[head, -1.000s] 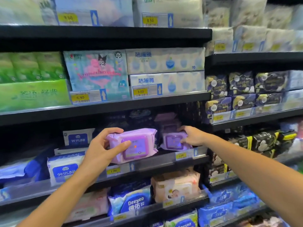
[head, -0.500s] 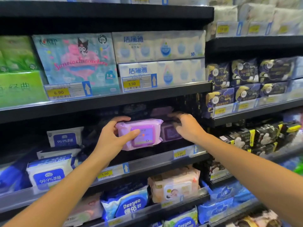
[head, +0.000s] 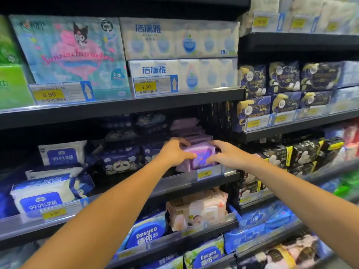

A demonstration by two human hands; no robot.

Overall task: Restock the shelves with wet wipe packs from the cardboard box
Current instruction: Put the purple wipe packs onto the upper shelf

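A purple wet wipe pack (head: 201, 158) stands at the front of the middle shelf (head: 174, 181), above a yellow price tag. My left hand (head: 174, 154) grips its left side and my right hand (head: 226, 155) grips its right side. More purple packs (head: 189, 131) are lined up behind it, going back into the dark shelf. The cardboard box is out of view.
Dark blue panda packs (head: 120, 162) sit left of the purple row, and white-and-blue wipe packs (head: 42, 197) further left. Tissue boxes (head: 180, 55) fill the shelf above. Pink baby wipes (head: 198, 210) and blue Deeyeo packs (head: 145, 233) lie below. Dark pad packs (head: 281, 78) fill the right bay.
My left hand carried the purple pack rightward and set it at the front of the purple row. My right hand came off the rear packs onto its right side. The view tilted down and closer.
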